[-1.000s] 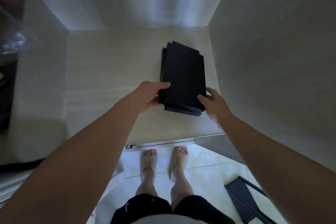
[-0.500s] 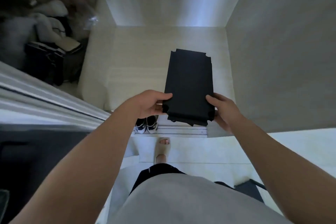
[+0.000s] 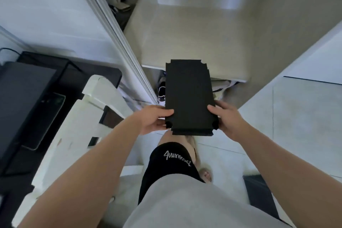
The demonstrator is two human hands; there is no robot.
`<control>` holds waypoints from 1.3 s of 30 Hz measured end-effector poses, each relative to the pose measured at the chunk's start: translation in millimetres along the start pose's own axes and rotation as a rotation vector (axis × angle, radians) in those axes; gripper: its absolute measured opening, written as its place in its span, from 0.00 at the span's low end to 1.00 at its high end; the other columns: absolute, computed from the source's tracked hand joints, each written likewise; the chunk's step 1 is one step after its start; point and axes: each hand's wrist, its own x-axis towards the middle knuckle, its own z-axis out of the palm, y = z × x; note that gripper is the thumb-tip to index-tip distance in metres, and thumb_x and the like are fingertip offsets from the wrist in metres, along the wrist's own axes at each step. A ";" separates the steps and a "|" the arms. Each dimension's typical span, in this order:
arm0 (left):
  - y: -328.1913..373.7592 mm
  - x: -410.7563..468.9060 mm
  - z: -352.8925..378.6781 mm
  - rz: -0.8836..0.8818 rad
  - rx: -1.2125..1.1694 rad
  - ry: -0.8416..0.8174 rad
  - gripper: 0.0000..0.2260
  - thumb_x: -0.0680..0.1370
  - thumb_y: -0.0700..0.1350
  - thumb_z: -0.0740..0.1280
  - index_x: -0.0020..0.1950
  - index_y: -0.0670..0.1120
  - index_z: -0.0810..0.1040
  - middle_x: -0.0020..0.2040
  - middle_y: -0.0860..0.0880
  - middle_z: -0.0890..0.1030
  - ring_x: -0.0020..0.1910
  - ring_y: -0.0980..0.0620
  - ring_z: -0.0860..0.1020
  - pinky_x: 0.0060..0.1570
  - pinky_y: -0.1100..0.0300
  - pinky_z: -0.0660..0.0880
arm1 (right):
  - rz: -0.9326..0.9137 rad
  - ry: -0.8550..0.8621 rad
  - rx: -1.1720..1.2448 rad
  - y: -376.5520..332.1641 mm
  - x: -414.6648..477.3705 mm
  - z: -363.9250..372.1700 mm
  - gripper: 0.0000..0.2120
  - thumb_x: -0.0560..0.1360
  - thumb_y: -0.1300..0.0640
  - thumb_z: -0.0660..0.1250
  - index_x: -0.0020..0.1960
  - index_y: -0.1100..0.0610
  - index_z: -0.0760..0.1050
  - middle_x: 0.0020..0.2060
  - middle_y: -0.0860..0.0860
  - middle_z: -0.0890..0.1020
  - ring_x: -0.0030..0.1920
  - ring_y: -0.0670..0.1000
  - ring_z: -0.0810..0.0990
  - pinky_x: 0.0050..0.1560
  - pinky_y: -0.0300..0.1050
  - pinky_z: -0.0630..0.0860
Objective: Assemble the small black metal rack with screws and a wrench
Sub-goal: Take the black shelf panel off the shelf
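1. Pale tiled floor [image 3: 299, 126] (grout lines visible) carries a dark flat panel [image 3: 259, 196] at lower right.
2. A sandalled foot [image 3: 205, 174] stands on the same floor.
3. Beige ledge [image 3: 185, 33] lies ahead; shoes [image 3: 162, 89] sit below its front edge (partly hidden).
4. Stack of black panels [image 3: 188, 96] is carried above the floor by left hand [image 3: 153, 119] and right hand [image 3: 227, 116], which grip its near corners.
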 end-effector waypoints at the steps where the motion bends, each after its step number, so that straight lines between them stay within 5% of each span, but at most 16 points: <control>1: -9.5 -7.1 -0.5 -0.001 -0.004 0.001 0.13 0.79 0.41 0.69 0.62 0.39 0.80 0.56 0.44 0.85 0.50 0.49 0.84 0.49 0.57 0.81 | 0.005 0.003 -0.003 8.0 -8.1 2.4 0.15 0.81 0.60 0.67 0.67 0.54 0.77 0.54 0.50 0.87 0.45 0.48 0.87 0.31 0.37 0.77; 8: -52.8 -35.7 -7.3 -0.019 0.025 0.009 0.15 0.79 0.41 0.70 0.64 0.38 0.79 0.61 0.42 0.83 0.53 0.47 0.83 0.52 0.56 0.80 | -0.003 0.085 0.051 53.8 -54.6 15.4 0.18 0.80 0.61 0.69 0.69 0.54 0.76 0.56 0.53 0.86 0.43 0.49 0.85 0.29 0.37 0.76; 15: -95.1 -42.0 -36.5 -0.086 0.111 -0.071 0.13 0.80 0.41 0.68 0.64 0.40 0.80 0.62 0.43 0.82 0.57 0.47 0.81 0.57 0.55 0.79 | 0.021 0.163 0.113 120.6 -82.3 37.1 0.17 0.81 0.61 0.68 0.69 0.54 0.76 0.58 0.52 0.85 0.52 0.53 0.86 0.37 0.41 0.80; 19: -134.6 -35.9 -56.2 -0.152 0.157 -0.102 0.12 0.80 0.39 0.68 0.63 0.39 0.80 0.61 0.42 0.83 0.57 0.45 0.81 0.59 0.53 0.79 | 0.069 0.199 0.165 178.4 -88.8 39.9 0.16 0.81 0.62 0.67 0.67 0.56 0.77 0.54 0.53 0.87 0.44 0.50 0.87 0.33 0.39 0.79; 25: -202.0 -14.1 -55.5 -0.246 0.189 -0.088 0.11 0.80 0.38 0.67 0.61 0.39 0.80 0.53 0.44 0.82 0.51 0.47 0.80 0.51 0.56 0.80 | 0.138 0.242 0.178 252.4 -86.9 18.7 0.16 0.80 0.61 0.68 0.68 0.56 0.77 0.55 0.53 0.87 0.50 0.53 0.86 0.55 0.51 0.80; 30: -269.7 61.8 -44.8 -0.274 0.249 0.008 0.05 0.79 0.47 0.69 0.48 0.46 0.80 0.45 0.48 0.82 0.40 0.50 0.81 0.42 0.57 0.80 | 0.199 0.269 0.182 320.8 -42.6 -25.9 0.17 0.80 0.61 0.69 0.68 0.55 0.77 0.54 0.53 0.87 0.48 0.53 0.87 0.43 0.46 0.82; 35: -365.1 208.7 -45.6 -0.251 0.468 0.120 0.19 0.78 0.61 0.67 0.56 0.46 0.79 0.49 0.48 0.85 0.46 0.49 0.84 0.34 0.60 0.79 | 0.222 0.329 0.163 432.5 59.8 -86.5 0.20 0.79 0.62 0.70 0.70 0.54 0.74 0.54 0.53 0.87 0.54 0.56 0.86 0.59 0.57 0.82; 39: -439.2 349.7 -66.8 -0.309 0.513 0.044 0.19 0.78 0.58 0.69 0.60 0.45 0.78 0.54 0.47 0.84 0.49 0.48 0.83 0.35 0.59 0.80 | 0.222 0.361 0.136 532.2 166.3 -142.8 0.22 0.80 0.61 0.70 0.72 0.56 0.72 0.57 0.54 0.85 0.54 0.56 0.85 0.55 0.53 0.83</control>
